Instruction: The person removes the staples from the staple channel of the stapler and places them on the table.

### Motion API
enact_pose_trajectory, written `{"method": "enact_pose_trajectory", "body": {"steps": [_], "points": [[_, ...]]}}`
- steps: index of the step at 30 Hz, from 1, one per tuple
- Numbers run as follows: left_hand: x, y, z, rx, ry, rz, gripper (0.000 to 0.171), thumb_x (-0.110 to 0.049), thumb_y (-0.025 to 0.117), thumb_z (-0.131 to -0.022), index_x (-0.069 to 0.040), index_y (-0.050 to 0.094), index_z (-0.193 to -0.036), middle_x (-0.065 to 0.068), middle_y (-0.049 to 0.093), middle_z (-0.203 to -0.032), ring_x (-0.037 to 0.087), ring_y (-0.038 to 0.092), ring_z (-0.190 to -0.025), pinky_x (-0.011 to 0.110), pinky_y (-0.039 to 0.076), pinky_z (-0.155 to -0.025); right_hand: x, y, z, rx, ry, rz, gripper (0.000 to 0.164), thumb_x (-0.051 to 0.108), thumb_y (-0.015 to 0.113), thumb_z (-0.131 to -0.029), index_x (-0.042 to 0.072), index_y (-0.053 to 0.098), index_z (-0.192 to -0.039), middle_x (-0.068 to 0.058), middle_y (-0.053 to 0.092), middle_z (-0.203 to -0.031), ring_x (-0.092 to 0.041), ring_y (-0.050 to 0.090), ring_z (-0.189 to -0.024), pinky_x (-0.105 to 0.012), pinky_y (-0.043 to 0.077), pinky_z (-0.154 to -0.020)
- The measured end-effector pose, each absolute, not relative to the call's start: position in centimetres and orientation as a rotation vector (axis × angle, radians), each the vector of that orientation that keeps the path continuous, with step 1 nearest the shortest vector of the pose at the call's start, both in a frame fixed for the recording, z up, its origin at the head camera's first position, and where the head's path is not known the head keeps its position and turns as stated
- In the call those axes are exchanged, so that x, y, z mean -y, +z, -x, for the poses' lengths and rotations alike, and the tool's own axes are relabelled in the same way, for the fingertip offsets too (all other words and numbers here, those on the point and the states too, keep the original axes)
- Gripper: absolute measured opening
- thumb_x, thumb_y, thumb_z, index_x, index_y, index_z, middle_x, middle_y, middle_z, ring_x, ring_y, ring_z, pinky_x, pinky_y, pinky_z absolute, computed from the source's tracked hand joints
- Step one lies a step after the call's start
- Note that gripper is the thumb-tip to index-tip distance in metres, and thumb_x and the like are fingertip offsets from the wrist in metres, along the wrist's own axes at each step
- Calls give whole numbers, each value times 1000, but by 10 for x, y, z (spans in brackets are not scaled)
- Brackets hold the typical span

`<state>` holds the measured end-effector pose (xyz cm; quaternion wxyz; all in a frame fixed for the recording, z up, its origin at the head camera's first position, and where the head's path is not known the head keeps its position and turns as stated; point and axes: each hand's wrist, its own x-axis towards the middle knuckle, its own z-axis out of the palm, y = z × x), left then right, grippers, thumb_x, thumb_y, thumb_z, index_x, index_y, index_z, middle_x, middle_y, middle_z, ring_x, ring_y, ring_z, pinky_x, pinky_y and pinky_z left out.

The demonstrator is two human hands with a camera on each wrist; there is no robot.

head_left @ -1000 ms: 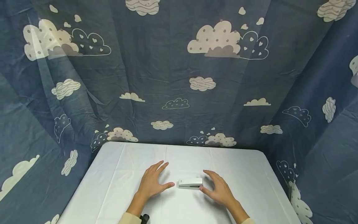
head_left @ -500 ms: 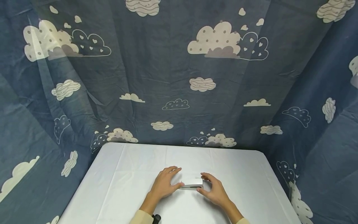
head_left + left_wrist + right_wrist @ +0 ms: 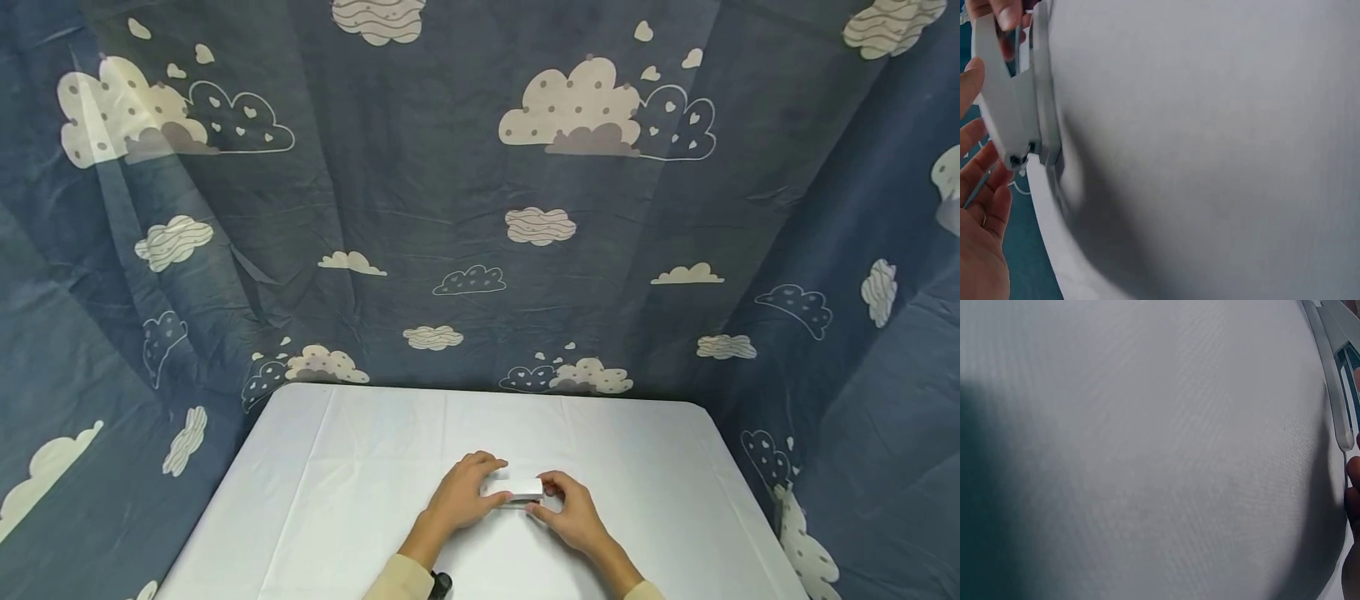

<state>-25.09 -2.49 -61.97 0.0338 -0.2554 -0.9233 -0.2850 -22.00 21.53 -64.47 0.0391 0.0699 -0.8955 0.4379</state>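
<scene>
A light grey-white stapler [image 3: 525, 489] lies lengthwise between both hands, its handle raised from the base at the right end. My left hand [image 3: 460, 497] holds its left end, with the thumb on the near side and fingers behind. The left wrist view shows that thumb against the stapler [image 3: 1017, 106] and the other fingers [image 3: 988, 206] loosely bent beyond it. Thumb and index finger of my right hand [image 3: 576, 518] pinch the right end. Only part of the stapler [image 3: 1335, 381] and some right fingertips [image 3: 1354, 472] show in the right wrist view.
A white cloth-covered table [image 3: 360, 483] lies under the hands, its back edge near a dark blue curtain [image 3: 420, 192] with cloud prints. More curtain hangs on both sides. A black band [image 3: 441, 585] sits at the left wrist.
My left hand has moved right onto the stapler's left end. The right hand's thumb and fingers have closed in at the other end. The stapler has barely moved.
</scene>
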Motion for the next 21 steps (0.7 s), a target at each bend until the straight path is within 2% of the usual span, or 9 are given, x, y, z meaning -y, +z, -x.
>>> {"method": "enact_pose_trajectory", "body": {"steps": [6,12,21], "points": [[18,-625,249,2772,-905,828,43,-46,75,-92,-25,70,-130,-6,66,-124,14,61,-114,37,53,-100,-213,-647,219,2749,1379,-187,44,30,89,-80,7,71,-113,1,71,-106,-14,63,-100,-37,54,-98],[16,-626,247,2742,-931,894,34,-38,72,-96,-24,72,-126,-9,66,-118,9,59,-108,30,53,-96,-213,-651,221,2724,1432,-145,35,26,89,-80,10,73,-108,2,70,-103,-11,61,-98,-30,53,-95],[11,-622,244,2800,-954,881,40,-39,74,-95,-21,70,-131,-9,65,-121,9,58,-111,31,52,-98,-213,-655,224,2660,1497,-165,28,16,89,-79,12,76,-104,2,72,-100,-9,61,-96,-25,55,-92]]}}
